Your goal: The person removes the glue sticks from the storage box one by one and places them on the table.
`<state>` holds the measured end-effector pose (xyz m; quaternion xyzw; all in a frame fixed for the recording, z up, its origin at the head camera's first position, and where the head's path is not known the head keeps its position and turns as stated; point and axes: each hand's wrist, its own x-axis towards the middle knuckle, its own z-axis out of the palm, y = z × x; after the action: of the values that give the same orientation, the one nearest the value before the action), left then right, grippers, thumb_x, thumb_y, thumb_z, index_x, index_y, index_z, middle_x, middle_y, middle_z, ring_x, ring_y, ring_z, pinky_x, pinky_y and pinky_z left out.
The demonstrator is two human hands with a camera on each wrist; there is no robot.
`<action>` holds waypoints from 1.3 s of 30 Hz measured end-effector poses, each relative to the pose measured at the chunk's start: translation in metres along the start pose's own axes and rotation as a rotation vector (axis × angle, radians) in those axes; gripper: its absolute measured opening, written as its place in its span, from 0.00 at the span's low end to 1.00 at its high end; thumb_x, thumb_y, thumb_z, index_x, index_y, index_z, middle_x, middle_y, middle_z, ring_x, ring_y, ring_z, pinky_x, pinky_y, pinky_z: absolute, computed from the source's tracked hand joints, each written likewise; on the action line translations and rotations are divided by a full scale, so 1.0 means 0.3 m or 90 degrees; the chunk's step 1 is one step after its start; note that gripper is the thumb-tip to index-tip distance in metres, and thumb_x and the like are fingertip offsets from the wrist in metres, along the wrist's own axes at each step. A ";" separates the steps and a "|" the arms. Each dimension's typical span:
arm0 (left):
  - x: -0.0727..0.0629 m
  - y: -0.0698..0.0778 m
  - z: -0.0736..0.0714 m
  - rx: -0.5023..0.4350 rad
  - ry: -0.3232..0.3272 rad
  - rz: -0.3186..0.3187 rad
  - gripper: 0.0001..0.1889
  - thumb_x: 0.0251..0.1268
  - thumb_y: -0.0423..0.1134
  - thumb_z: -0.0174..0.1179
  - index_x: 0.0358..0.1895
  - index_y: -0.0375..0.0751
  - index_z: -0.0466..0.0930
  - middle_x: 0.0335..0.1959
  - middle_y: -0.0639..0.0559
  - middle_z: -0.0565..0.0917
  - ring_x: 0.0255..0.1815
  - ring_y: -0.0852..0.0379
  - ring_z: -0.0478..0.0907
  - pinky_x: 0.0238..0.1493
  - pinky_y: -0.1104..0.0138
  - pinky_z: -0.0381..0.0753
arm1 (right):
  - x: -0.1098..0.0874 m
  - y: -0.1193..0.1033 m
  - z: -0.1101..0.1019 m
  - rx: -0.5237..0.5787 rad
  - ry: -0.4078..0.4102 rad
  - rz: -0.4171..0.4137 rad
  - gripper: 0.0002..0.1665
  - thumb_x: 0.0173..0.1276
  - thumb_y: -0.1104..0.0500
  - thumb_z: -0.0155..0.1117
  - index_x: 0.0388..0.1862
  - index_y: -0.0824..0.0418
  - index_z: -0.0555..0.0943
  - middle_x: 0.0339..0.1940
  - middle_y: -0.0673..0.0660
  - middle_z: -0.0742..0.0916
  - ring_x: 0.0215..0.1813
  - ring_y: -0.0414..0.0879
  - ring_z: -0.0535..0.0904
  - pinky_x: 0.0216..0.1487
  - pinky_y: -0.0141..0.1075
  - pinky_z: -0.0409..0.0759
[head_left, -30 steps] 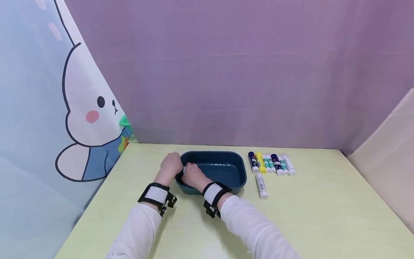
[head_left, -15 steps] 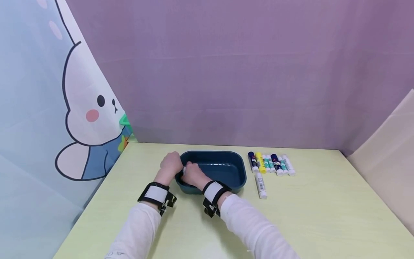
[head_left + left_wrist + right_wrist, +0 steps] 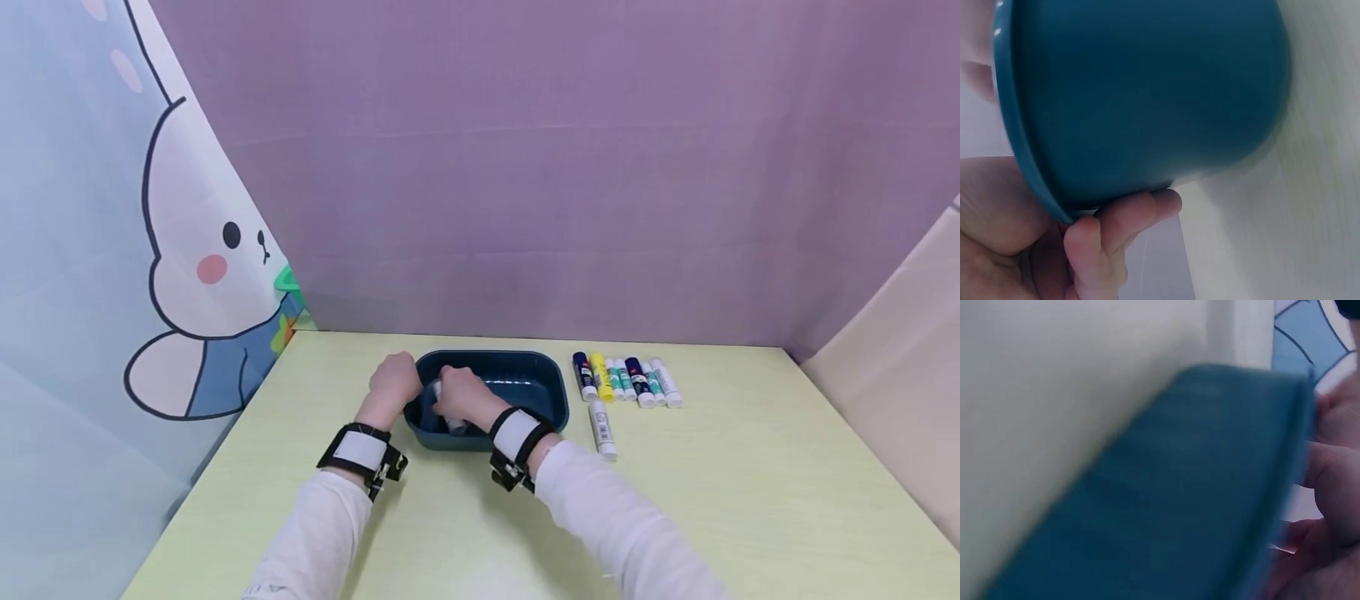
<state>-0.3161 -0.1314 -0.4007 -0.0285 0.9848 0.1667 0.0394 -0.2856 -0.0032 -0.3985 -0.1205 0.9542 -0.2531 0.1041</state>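
Observation:
A dark blue-green rectangular basin (image 3: pixel 528 356) stands on the table. My left hand (image 3: pixel 395 383) grips its left rim; in the left wrist view the fingers (image 3: pixel 1125 219) curl over the edge onto the outer wall. My right hand (image 3: pixel 467 393) is inside the basin's left half, fingers bent downward. Beneath them lies a white glue stick (image 3: pixel 454 425), slanted, its middle covered by the fingers. I cannot tell whether they pinch it. In the right wrist view the fingers (image 3: pixel 1335 481) are partly hidden behind the blurred basin wall (image 3: pixel 1166 487).
To the right of the basin a row of several glue sticks (image 3: pixel 637 382), navy, yellow, white and green, lies side by side. One white glue stick (image 3: pixel 602 430) lies in front of the row. A purple curtain (image 3: pixel 525 208) hangs behind the pale green table (image 3: pixel 712 500).
My right hand has moved right and slightly away from the left end of the basin, baring more of the white glue stick. My left hand keeps its place on the rim.

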 end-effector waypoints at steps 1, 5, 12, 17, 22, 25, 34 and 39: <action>0.000 0.000 0.000 0.001 0.001 0.000 0.09 0.61 0.34 0.56 0.39 0.30 0.79 0.36 0.38 0.82 0.25 0.49 0.80 0.17 0.62 0.78 | -0.005 0.001 -0.018 -0.002 -0.003 0.000 0.27 0.61 0.57 0.67 0.57 0.63 0.71 0.35 0.58 0.80 0.22 0.46 0.78 0.15 0.33 0.77; 0.000 -0.001 -0.002 0.000 -0.002 0.000 0.09 0.60 0.33 0.56 0.40 0.30 0.79 0.38 0.38 0.82 0.27 0.48 0.80 0.17 0.62 0.78 | -0.027 0.004 -0.091 -0.008 -0.010 -0.001 0.30 0.61 0.57 0.66 0.61 0.60 0.70 0.39 0.59 0.79 0.24 0.46 0.79 0.16 0.34 0.78; -0.008 0.005 -0.004 0.004 0.001 -0.001 0.09 0.61 0.33 0.56 0.39 0.30 0.80 0.33 0.41 0.82 0.25 0.51 0.79 0.19 0.63 0.79 | -0.072 0.011 -0.219 -0.042 -0.001 -0.041 0.33 0.61 0.58 0.65 0.66 0.59 0.68 0.38 0.57 0.81 0.25 0.44 0.79 0.18 0.32 0.78; -0.013 0.001 -0.003 -0.002 0.000 0.009 0.08 0.61 0.32 0.56 0.38 0.30 0.80 0.31 0.42 0.81 0.22 0.52 0.78 0.16 0.65 0.77 | -0.111 0.031 -0.318 -0.029 0.015 -0.050 0.34 0.60 0.59 0.65 0.66 0.61 0.68 0.43 0.59 0.81 0.27 0.44 0.80 0.22 0.32 0.80; -0.015 0.001 -0.004 -0.008 -0.007 0.007 0.09 0.61 0.32 0.57 0.41 0.30 0.79 0.33 0.40 0.82 0.23 0.51 0.79 0.16 0.65 0.77 | -0.146 0.073 -0.410 -0.001 0.033 -0.032 0.34 0.61 0.60 0.64 0.66 0.63 0.67 0.47 0.62 0.82 0.29 0.46 0.81 0.24 0.32 0.81; -0.015 0.002 -0.004 0.000 -0.008 0.006 0.10 0.61 0.33 0.57 0.42 0.30 0.79 0.36 0.39 0.82 0.25 0.50 0.80 0.18 0.64 0.78 | -0.173 0.104 -0.460 0.017 0.040 -0.024 0.34 0.62 0.60 0.63 0.66 0.64 0.66 0.50 0.64 0.81 0.31 0.47 0.82 0.24 0.31 0.82; -0.008 -0.004 0.003 0.000 -0.008 0.006 0.10 0.60 0.33 0.57 0.42 0.31 0.79 0.35 0.40 0.82 0.25 0.51 0.79 0.18 0.64 0.78 | -0.266 0.234 -0.547 -0.008 0.073 -0.009 0.33 0.61 0.61 0.62 0.64 0.68 0.66 0.47 0.68 0.82 0.33 0.49 0.80 0.28 0.32 0.81; -0.007 -0.005 0.004 -0.006 -0.004 0.006 0.09 0.60 0.33 0.57 0.41 0.30 0.79 0.34 0.40 0.82 0.24 0.51 0.79 0.16 0.64 0.77 | -0.319 0.310 -0.557 -0.023 0.084 0.010 0.32 0.61 0.61 0.62 0.63 0.69 0.66 0.46 0.68 0.82 0.33 0.49 0.79 0.29 0.33 0.81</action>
<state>-0.3139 -0.1324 -0.4021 -0.0236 0.9839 0.1719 0.0416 -0.2545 0.1787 -0.2904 -0.0981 0.9643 -0.2427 0.0409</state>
